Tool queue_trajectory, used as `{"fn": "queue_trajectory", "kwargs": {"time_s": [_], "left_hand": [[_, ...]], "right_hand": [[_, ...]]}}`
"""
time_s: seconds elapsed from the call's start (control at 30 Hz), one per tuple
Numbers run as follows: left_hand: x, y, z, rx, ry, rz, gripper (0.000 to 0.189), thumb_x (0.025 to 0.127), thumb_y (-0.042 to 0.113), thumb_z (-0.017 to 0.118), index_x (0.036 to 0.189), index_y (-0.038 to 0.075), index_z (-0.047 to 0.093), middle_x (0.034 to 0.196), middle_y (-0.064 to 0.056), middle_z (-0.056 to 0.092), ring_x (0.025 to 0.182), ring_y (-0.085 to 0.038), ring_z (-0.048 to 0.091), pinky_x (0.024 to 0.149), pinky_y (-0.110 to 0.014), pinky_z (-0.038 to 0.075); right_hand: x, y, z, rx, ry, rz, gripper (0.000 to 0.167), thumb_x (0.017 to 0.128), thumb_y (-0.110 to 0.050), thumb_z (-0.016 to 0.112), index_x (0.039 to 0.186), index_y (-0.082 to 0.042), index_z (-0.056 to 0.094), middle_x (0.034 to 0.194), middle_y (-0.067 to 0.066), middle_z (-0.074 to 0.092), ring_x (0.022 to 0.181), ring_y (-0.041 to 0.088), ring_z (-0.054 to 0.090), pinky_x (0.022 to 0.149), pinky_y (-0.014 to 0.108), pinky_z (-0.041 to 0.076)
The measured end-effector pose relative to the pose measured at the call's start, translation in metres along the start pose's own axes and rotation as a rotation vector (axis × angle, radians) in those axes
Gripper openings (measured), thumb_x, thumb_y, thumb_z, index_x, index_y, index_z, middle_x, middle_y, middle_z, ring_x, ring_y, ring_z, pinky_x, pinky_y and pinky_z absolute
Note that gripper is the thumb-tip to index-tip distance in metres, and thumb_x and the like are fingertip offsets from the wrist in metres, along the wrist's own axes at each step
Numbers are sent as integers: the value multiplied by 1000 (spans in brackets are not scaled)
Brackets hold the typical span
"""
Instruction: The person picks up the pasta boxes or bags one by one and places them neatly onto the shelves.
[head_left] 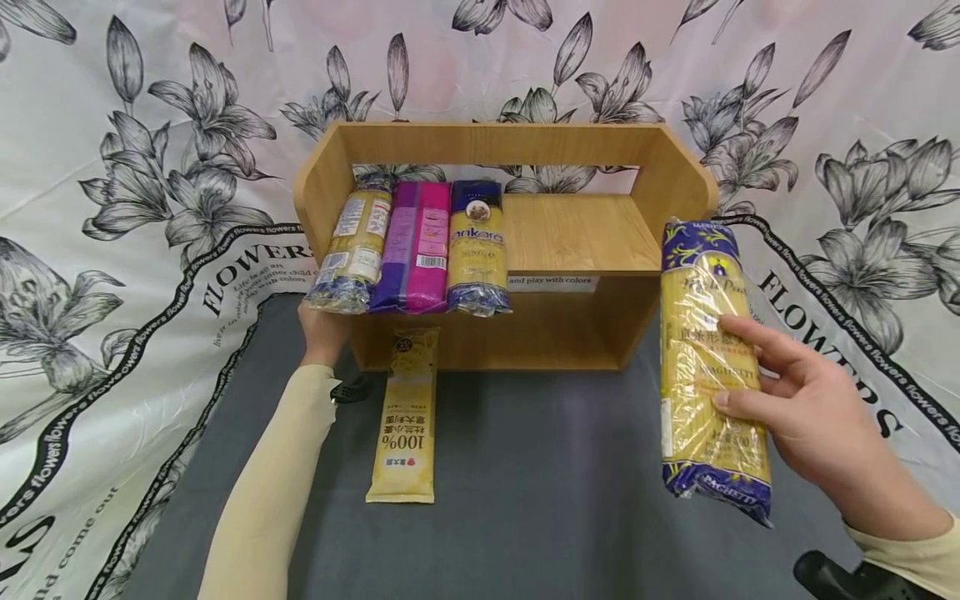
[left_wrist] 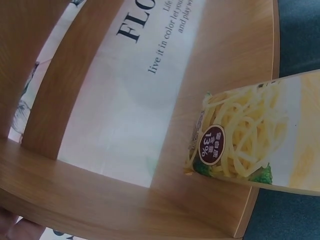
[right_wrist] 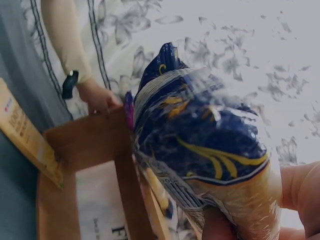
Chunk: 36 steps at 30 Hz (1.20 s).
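Observation:
My right hand (head_left: pixel 806 408) grips a yellow and blue spaghetti bag (head_left: pixel 708 367) by its side, off to the right of a wooden shelf (head_left: pixel 581 237). In the right wrist view the bag's blue end (right_wrist: pixel 210 135) faces the camera. My left hand (head_left: pixel 324 331) holds the shelf's left side, below the upper board; in the left wrist view only some fingertips (left_wrist: pixel 25 231) show past the panel. Near it a pale yellow noodle packet (head_left: pixel 405 425) has one end in the lower compartment and the other sticking out over the front edge.
On the upper board lie three packs side by side: a clear and yellow pasta bag (head_left: pixel 352 246), a pink and purple pack (head_left: pixel 412 246) and a blue and yellow pasta bag (head_left: pixel 478 250). A dark grey table (head_left: pixel 525 500) lies in front; a flower-printed cloth (head_left: pixel 187 150) hangs behind.

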<state>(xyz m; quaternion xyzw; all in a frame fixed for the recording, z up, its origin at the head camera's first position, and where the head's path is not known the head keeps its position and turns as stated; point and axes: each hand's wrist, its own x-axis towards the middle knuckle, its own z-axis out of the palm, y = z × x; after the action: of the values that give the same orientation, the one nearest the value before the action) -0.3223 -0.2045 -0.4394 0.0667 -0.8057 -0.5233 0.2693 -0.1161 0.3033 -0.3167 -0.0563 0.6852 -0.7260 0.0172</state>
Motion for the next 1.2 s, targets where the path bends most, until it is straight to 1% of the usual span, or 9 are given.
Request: {"fn": "queue_trajectory", "kwargs": {"time_s": [0.13,0.23,0.33,0.43,0.63,0.77,0.87,1.07,1.2], "left_hand": [[0,-3,0,-105,-4,-66,42,93,8,60,133,-5,62,128,-25,68,104,-20,62,83,-17,44],[0,-5,2,-158,-29,-103,45,95,12,61,137,-3,60,134,-24,65,111,-20,61,93,-20,47],[0,-5,3,-149,-45,-91,46,96,11,62,139,-3,58,136,-24,63,119,-27,62,102,-32,49],[0,-4,2,-129,-40,-64,46,95,9,63,138,-4,58,135,-26,64,121,-33,62,104,-40,49],[0,-1,1,-133,-35,-62,44,93,11,64,134,-6,61,130,-27,66,114,-30,62,97,-32,49],[0,-2,1,-107,-27,-35,44,93,10,65,133,-6,61,129,-28,66,116,-35,63,101,-40,50],[-1,-2,0,-105,-28,-20,45,92,9,65,134,-6,61,129,-28,66,118,-38,63,104,-48,49],[1,-2,-1,-119,-48,-39,51,91,12,65,139,-4,58,136,-26,63,125,-37,60,110,-48,46],[1,-2,-4,-74,-43,-11,51,90,9,66,139,-5,57,135,-27,63,125,-40,60,110,-50,46]], "right_hand": [[26,-13,19,-52,-40,53,73,88,20,58,142,-28,55,126,-2,51,97,11,72,72,31,63],[45,-19,34,-111,-53,100,72,88,16,61,146,-24,50,130,3,47,99,9,70,74,29,62],[64,-21,48,-152,-61,147,74,87,13,63,151,-20,44,132,8,44,98,9,68,76,29,62],[81,-22,62,-164,-71,180,78,86,13,64,155,-15,39,133,10,45,97,8,67,77,28,62],[111,-23,84,-230,-99,213,82,88,12,62,161,-9,29,142,17,45,93,4,67,76,26,61],[128,-23,95,-262,-116,236,80,91,9,59,162,-10,27,151,24,40,93,3,66,78,24,60],[140,-20,101,-294,-115,252,78,92,8,58,162,-11,28,154,25,40,97,6,64,79,23,59],[162,-13,107,-386,-89,263,75,93,5,59,160,-13,33,156,24,39,114,24,58,76,21,58],[177,-13,111,-459,-97,249,73,93,2,60,160,-12,34,156,25,40,112,25,58,74,19,56]]}}
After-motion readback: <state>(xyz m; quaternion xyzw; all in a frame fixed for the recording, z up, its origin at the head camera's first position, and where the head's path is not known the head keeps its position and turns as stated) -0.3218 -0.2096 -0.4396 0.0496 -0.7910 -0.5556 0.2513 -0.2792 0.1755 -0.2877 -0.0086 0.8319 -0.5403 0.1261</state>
